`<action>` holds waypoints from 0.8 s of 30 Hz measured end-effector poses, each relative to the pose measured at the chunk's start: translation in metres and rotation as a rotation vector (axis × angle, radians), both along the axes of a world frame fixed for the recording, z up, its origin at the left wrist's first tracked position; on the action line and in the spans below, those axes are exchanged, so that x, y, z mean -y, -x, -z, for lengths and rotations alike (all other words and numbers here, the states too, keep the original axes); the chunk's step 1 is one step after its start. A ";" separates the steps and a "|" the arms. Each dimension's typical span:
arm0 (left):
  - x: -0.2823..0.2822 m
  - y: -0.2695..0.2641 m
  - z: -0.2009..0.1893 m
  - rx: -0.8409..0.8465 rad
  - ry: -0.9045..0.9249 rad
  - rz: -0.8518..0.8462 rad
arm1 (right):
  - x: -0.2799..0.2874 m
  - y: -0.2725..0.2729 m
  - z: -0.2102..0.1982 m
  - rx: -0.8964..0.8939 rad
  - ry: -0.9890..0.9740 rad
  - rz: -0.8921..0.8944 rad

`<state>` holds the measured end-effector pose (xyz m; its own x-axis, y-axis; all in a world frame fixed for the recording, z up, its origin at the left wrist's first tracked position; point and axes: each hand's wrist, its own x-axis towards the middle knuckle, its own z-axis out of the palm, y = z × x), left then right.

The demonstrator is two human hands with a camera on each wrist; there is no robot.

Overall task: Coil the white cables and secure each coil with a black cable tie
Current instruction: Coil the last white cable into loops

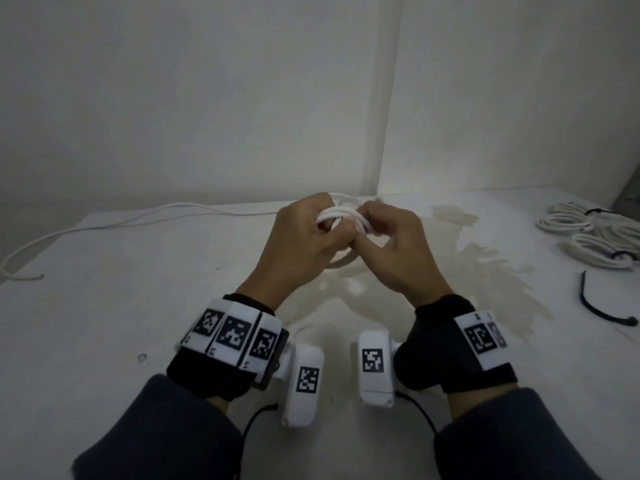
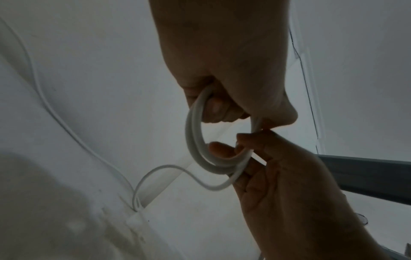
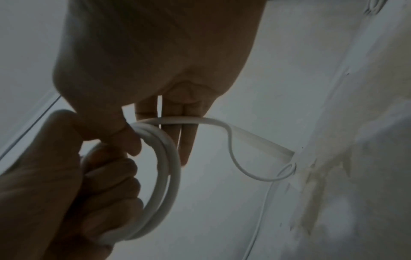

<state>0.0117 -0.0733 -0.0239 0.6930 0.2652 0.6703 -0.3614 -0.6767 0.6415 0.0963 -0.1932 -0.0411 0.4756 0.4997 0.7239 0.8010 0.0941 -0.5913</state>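
Note:
A white cable coil (image 1: 341, 213) of a few loops is held above the table in the head view. My left hand (image 1: 329, 233) grips one side of the coil (image 2: 195, 140) with curled fingers. My right hand (image 1: 369, 233) pinches the other side between thumb and forefinger, while its other fingers (image 3: 189, 140) stay straight with the cable's free strand (image 3: 200, 120) lying across them. The loose end of the cable (image 1: 104, 226) trails left over the table. One black cable tie (image 1: 602, 308) lies on the table at the right, away from both hands.
Several coiled white cables (image 1: 588, 233) bound with black ties lie at the back right. The white table (image 1: 138, 306) bears a yellowish stain in its middle. Walls close the back and the right corner.

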 end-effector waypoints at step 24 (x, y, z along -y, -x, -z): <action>-0.004 -0.028 0.044 -0.710 0.881 0.053 | -0.010 -0.009 0.011 -1.361 -0.543 -0.555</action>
